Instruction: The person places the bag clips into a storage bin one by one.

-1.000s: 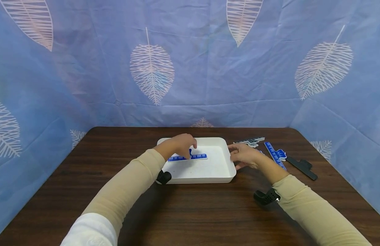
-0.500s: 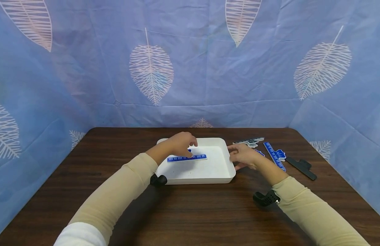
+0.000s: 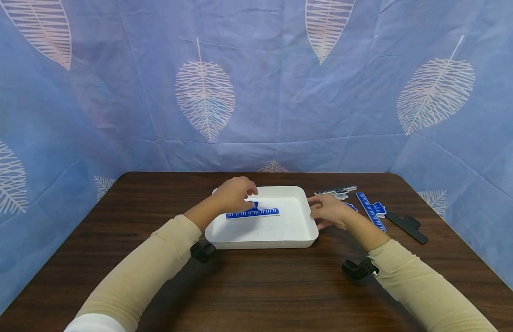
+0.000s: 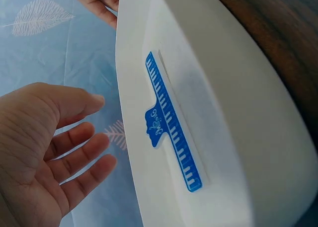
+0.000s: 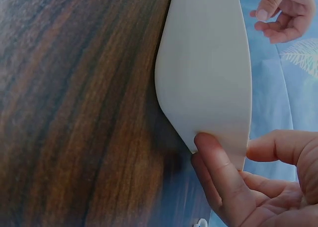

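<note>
A blue music clip (image 3: 260,212) with a piano-key print lies inside a shallow white tray (image 3: 256,244). My left hand (image 3: 235,193) hovers over the tray's left back part, holding nothing. Its fingers are loosely bent, and the left wrist view shows a gap between the hand (image 4: 59,147) and the clip (image 4: 171,122). At the tray's right end, my right hand (image 3: 331,210) holds the wall from outside. In the right wrist view one fingertip of that hand (image 5: 258,187) meets the rim while other fingers lie against the outer wall.
To the right on the brown table (image 3: 264,286) lie another blue clip (image 3: 371,211), a black clip (image 3: 407,226) and a black-and-white keyboard clip (image 3: 337,191). Part of one more blue clip (image 3: 350,206) shows behind my right hand. A blue leaf-print cloth (image 3: 256,92) hangs behind.
My left hand has drawn back to the left, away from the clip in the tray, uncovering more of it. The right hand, tray and clip stay in place.
</note>
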`<state>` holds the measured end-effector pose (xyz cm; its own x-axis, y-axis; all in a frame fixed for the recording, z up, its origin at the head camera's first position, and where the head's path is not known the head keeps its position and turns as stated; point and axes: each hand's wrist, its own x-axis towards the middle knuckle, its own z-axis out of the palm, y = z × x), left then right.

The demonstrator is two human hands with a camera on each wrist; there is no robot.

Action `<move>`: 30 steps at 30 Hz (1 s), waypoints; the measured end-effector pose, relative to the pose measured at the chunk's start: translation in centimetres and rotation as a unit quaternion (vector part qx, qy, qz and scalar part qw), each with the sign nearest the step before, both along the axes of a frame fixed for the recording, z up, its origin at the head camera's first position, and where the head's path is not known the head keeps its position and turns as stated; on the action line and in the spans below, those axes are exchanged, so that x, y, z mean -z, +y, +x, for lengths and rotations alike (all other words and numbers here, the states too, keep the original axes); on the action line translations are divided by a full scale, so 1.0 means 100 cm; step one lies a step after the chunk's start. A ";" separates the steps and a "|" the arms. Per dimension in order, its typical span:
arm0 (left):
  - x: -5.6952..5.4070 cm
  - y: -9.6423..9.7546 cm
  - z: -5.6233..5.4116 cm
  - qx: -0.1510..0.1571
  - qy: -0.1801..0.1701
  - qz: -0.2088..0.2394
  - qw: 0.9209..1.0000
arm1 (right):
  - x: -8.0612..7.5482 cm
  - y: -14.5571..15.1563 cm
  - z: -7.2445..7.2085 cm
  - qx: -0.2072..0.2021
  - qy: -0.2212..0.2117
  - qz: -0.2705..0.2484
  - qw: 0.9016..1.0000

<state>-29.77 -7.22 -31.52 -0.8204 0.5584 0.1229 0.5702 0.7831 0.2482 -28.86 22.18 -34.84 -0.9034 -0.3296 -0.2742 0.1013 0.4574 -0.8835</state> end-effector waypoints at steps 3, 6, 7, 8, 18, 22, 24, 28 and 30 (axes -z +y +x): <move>0.002 -0.004 0.003 -0.018 0.009 0.011 1.000 | -0.001 -0.001 0.001 0.007 0.009 0.006 1.000; 0.005 -0.009 0.006 -0.034 0.020 0.017 0.999 | -0.001 -0.002 0.003 0.019 0.019 0.012 1.000; 0.006 -0.011 0.007 -0.040 0.023 0.019 0.999 | -0.002 -0.002 0.004 0.021 0.022 0.014 0.999; 0.007 -0.013 0.008 -0.047 0.027 0.021 0.998 | -0.002 -0.002 0.005 0.023 0.024 0.015 0.999; 0.011 -0.029 0.018 -0.100 0.053 0.038 0.993 | -0.006 0.004 0.010 0.013 0.011 -0.006 1.000; 0.011 -0.036 0.021 -0.118 0.054 0.048 0.990 | -0.006 0.008 0.011 0.008 0.015 -0.012 1.000; 0.012 -0.039 0.023 -0.124 0.052 0.055 0.989 | -0.005 0.010 0.012 0.006 0.017 -0.017 1.000; 0.014 -0.045 0.026 -0.139 0.046 0.068 0.987 | -0.005 0.013 0.012 0.005 0.022 -0.020 1.000; 0.015 -0.048 0.027 -0.147 0.046 0.073 0.985 | -0.006 0.014 0.013 0.009 0.026 -0.016 0.999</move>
<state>-27.04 -12.07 -33.04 -0.9257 0.2700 0.2650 0.3499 0.8774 0.3282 -27.57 23.55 -34.26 -0.9219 -0.3216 -0.2159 0.0620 0.4277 -0.9018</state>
